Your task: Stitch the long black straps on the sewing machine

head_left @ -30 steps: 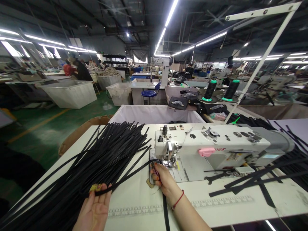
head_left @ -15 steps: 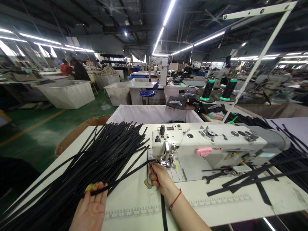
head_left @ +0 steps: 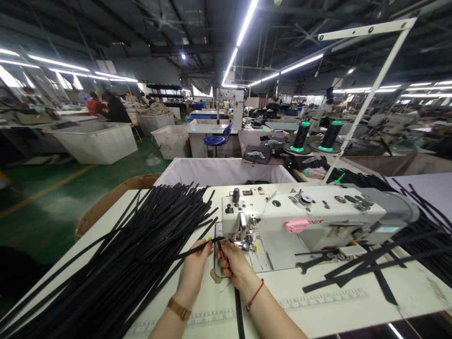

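My left hand (head_left: 194, 266) pinches a black strap (head_left: 169, 258) near its end, just left of the sewing machine's needle area. The strap runs back leftward over a large heap of black straps (head_left: 141, 245). Close beside it, my right hand (head_left: 231, 263) is closed around a small dark, purplish tool (head_left: 222, 254), mostly hidden by the fingers. Its fingertips are near the strap's end at the presser foot (head_left: 243, 245) of the white sewing machine (head_left: 268, 216). Another black strap (head_left: 239, 310) hangs down below my right wrist over the table's front.
A wrench (head_left: 310, 263) and loose black straps (head_left: 349, 270) lie right of the machine bed. A printed ruler (head_left: 208, 318) runs along the table front. Behind stand a white bin (head_left: 212, 169), two thread cones (head_left: 300, 136) and a thread stand (head_left: 370, 99). People sit far left.
My left hand has moved right and up along the strap, from over the heap to beside my right hand. The right hand stays almost in place. The view has shifted slightly.
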`<action>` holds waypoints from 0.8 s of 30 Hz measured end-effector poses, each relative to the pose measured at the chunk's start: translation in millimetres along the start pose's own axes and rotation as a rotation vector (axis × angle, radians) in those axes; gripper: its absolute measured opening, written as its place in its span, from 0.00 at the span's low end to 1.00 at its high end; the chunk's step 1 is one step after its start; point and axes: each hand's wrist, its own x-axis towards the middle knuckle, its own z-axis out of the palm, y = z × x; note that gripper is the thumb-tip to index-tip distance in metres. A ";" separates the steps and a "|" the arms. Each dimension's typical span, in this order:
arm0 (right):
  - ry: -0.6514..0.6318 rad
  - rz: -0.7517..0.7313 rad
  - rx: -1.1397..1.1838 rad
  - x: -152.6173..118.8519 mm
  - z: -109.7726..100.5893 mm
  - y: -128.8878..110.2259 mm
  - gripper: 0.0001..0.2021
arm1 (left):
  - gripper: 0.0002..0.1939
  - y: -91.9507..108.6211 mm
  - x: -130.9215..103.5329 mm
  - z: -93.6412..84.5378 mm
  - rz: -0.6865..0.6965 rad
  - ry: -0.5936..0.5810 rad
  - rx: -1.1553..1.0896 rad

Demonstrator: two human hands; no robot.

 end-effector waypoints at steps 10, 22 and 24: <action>-0.027 0.078 -0.044 -4.4 0.2 -4.0 0.21 | 0.12 -2.2 7.0 -22.9 0.296 -0.219 0.189; 0.029 0.054 -0.083 -9.1 -1.6 1.7 0.20 | 0.08 9.5 5.6 -24.5 0.439 -0.206 0.335; 0.043 0.039 -0.090 -10.0 0.3 2.7 0.21 | 0.09 16.1 1.1 -22.2 0.420 -0.160 0.311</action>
